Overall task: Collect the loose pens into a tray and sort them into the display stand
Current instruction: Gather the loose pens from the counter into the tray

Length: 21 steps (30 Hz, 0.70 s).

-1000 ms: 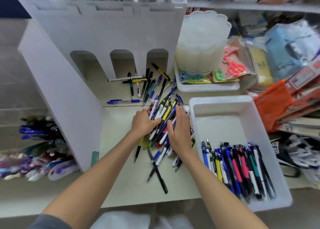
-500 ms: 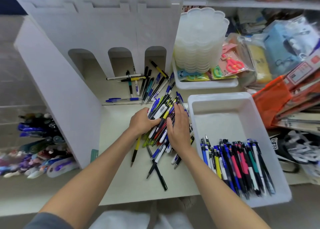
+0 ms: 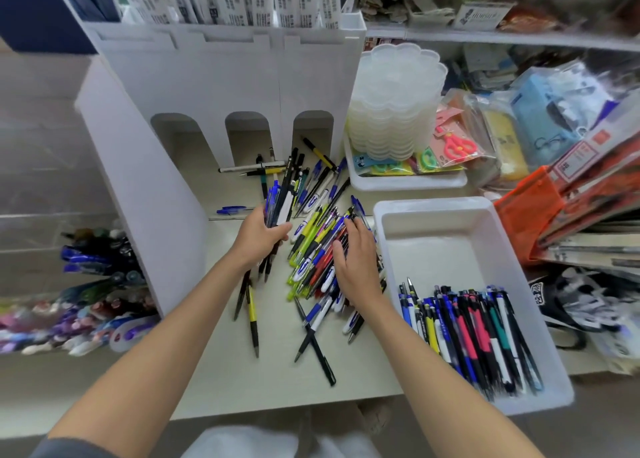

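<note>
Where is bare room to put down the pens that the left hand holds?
The tray is bare in its far half, behind the row of pens. So is the desk along its near edge. The pen pile under the right hand is crowded.

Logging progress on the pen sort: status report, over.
Left hand grips a bundle of pens. Right hand flat on the loose pens. Tray part filled, right of the pile. Nothing between pile and tray.
</note>
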Tool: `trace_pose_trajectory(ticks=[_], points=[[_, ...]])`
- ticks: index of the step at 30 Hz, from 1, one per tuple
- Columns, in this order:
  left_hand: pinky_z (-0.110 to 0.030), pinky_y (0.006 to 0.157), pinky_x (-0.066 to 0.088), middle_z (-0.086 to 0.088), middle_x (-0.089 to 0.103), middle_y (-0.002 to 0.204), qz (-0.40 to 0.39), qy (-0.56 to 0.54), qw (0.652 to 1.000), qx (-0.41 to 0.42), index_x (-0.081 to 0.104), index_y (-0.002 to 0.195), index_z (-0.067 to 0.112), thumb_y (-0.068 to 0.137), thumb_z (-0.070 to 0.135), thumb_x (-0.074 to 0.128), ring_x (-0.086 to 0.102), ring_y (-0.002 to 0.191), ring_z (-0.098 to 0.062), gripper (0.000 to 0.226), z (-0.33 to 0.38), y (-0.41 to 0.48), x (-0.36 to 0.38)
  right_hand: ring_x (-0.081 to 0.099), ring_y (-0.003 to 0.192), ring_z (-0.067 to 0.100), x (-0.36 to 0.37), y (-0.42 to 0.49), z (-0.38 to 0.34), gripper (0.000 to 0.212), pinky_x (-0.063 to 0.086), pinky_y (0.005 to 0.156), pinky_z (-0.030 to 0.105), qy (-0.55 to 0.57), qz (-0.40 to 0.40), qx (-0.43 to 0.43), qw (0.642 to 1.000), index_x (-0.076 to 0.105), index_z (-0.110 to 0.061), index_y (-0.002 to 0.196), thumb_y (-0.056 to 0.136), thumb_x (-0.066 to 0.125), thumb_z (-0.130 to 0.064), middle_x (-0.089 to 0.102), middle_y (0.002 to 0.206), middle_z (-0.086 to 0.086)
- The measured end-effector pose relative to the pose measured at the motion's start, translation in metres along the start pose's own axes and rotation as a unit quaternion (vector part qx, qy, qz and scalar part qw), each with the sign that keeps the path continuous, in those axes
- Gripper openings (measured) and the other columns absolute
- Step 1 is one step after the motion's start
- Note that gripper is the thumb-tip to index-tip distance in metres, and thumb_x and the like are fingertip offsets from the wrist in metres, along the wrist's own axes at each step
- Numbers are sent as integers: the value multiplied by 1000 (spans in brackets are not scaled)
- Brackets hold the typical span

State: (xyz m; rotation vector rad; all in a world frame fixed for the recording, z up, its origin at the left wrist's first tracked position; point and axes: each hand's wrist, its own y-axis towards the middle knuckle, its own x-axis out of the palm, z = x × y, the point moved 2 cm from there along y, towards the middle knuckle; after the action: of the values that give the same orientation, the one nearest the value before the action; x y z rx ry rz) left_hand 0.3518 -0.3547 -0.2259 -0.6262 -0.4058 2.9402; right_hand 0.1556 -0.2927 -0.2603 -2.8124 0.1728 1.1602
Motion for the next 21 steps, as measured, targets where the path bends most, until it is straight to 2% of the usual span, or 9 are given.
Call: trace_pose_trajectory(ticks=[5, 7, 12, 17, 21], points=[[-26, 68, 55, -4, 68, 89, 8, -42, 998, 41, 54, 117, 19, 94, 20, 66, 67, 77, -14, 26, 33, -3, -6, 8, 149, 12, -9, 4, -12, 51, 9, 123, 34, 5, 5, -5, 1000, 28, -19, 153, 105, 37, -33, 18, 162, 0], [-27, 67, 56, -7, 67, 88, 7, -68, 996, 55, 54, 118, 16, 94, 18, 66, 66, 76, -15, 28, 47, -2, -9, 10, 149, 11, -15, 6, -18, 51, 11, 123, 35, 9, 9, -11, 1000, 28, -18, 153, 104, 37, -32, 19, 161, 0], [-33, 67, 58, -8, 66, 81, -18, -127, 991, 48, 55, 115, 8, 95, 15, 65, 65, 68, -16, 24, 72, -10, 2, 18, 147, 12, -36, 8, -37, 49, 13, 121, 27, 40, 16, -33, 999, 29, -15, 152, 105, 38, -27, 27, 159, 2], [-31, 63, 55, -5, 65, 75, -48, -165, 984, 44, 58, 105, 7, 93, 12, 67, 64, 64, -13, 15, 90, -29, 45, 40, 135, 12, -81, 4, -45, 44, 32, 114, 34, 128, 52, -29, 990, 38, -16, 148, 105, 35, -26, 45, 148, 1], [-25, 54, 51, -5, 63, 68, -54, -200, 977, 51, 58, 98, 6, 93, 10, 67, 62, 57, -12, 10, 113, -49, 91, 46, 129, 12, -132, -5, -26, 42, 38, 109, 35, 137, 83, -34, 986, 45, -17, 143, 104, 35, -28, 53, 141, 0]])
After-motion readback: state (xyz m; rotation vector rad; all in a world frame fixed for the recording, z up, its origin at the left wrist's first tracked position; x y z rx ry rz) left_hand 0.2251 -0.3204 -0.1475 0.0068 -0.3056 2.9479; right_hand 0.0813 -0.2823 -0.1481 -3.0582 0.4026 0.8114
